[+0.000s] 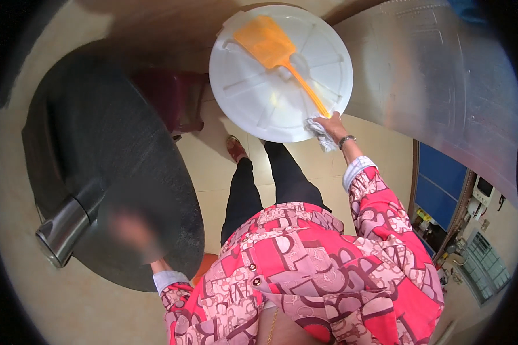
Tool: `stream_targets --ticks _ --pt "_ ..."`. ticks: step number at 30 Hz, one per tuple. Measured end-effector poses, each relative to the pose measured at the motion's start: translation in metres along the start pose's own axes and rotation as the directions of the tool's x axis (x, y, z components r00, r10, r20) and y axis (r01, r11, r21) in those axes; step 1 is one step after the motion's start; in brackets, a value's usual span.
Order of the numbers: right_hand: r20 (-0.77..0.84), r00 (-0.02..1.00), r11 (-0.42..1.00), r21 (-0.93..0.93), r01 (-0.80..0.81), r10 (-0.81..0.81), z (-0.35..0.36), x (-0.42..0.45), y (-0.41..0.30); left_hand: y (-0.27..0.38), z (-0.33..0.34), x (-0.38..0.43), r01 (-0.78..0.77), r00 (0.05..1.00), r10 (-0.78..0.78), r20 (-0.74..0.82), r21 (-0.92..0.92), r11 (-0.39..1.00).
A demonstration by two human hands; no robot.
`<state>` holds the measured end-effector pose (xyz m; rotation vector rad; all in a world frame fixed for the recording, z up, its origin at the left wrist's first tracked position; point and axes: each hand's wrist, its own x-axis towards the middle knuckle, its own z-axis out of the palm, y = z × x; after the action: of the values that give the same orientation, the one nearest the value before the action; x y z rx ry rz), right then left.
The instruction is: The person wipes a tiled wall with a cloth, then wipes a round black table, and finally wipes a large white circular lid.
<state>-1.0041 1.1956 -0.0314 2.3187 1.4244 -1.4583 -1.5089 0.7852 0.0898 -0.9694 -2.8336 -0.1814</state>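
My right hand (331, 126) has a crumpled white cloth (322, 134) under its fingers, at the rim of a round white plastic lid (250, 97). An orange plastic fly swatter (270, 43) lies across that lid, and its handle end reaches my right fingertips. Whether those fingers also grip the handle is unclear. At the left, my left hand (134, 230) is over a dark round tabletop (155, 172); a blurred patch covers it, so its fingers and anything in them are hidden. A shiny metal cylindrical object (64, 230) is beside it on the tabletop's left part.
A dark red plastic stool (177, 101) stands between the tabletop and the lid. On the right is a large sheet-metal surface (418, 82). Blue panels (440, 177) and a barred window (485, 267) appear farther right. Part of an orange object (206, 266) shows beside the tabletop.
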Motion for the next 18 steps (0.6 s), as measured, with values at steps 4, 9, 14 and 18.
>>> stream_targets --ticks 4,9,14,18 --pt "0.082 0.996 0.994 -0.107 0.035 -0.026 0.021 -0.001 0.015 0.059 -0.02 0.037 -0.039 0.998 0.033 0.048 0.114 0.993" --pt "0.188 0.98 0.963 0.247 -0.106 0.06 0.054 -0.028 0.021 0.247 -0.041 0.053 0.135 0.923 0.113 0.367 -0.586 0.799" --pt "0.585 0.808 0.869 0.364 -0.336 0.068 0.098 -0.072 -0.024 0.314 0.091 -0.021 0.427 0.626 0.376 0.683 -0.704 0.568" --pt "0.643 0.764 0.848 0.433 -0.306 -0.052 0.148 -0.107 -0.032 0.337 0.161 -0.04 0.59 0.505 0.163 0.848 -0.477 0.651"
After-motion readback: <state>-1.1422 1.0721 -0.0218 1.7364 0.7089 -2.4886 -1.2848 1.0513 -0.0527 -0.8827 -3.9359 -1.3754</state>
